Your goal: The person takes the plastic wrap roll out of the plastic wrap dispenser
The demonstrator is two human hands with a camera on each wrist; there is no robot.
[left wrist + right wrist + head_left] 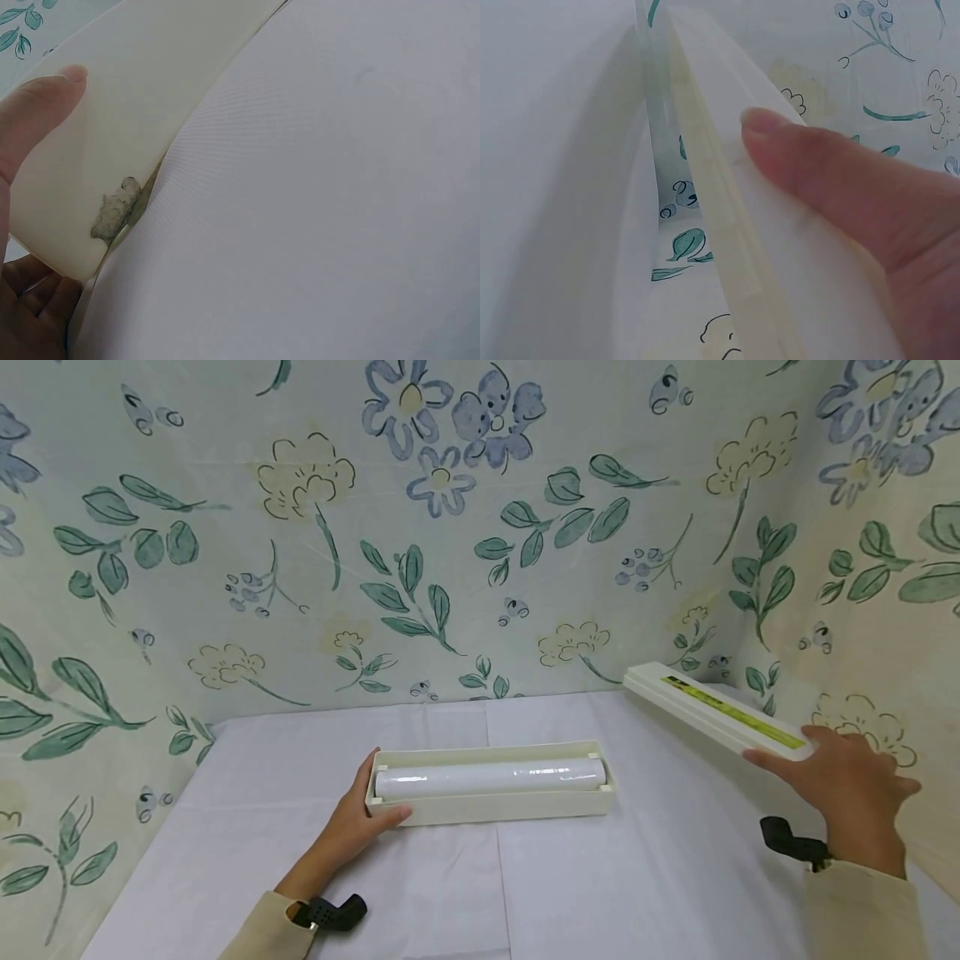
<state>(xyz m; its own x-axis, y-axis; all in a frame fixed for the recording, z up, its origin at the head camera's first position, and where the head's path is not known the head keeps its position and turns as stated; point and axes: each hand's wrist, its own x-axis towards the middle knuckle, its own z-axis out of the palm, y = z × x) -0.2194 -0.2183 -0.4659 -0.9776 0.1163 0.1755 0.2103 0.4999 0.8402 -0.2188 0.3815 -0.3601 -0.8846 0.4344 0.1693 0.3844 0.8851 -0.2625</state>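
A long cream cling film dispenser base (510, 811) lies on the table with a shiny white roll of film (487, 779) inside it. My left hand (347, 833) grips its left end, thumb on the near wall and fingers round the far side. The left wrist view shows a rough greyish patch (116, 210) low on that wall, near the thumb (45, 105). To the right, my right hand (858, 785) holds the dispenser's white lid (716, 714) by its near end, raised and slanting away to the left. A yellow-green label strip (735, 712) runs along the lid.
White cloth (420, 885) covers the table, with crease lines across it. Floral fabric (450, 585) hangs behind the table and along both sides. Each wrist wears a black camera mount, one near the left sleeve (262, 931) and one near the right sleeve (862, 910).
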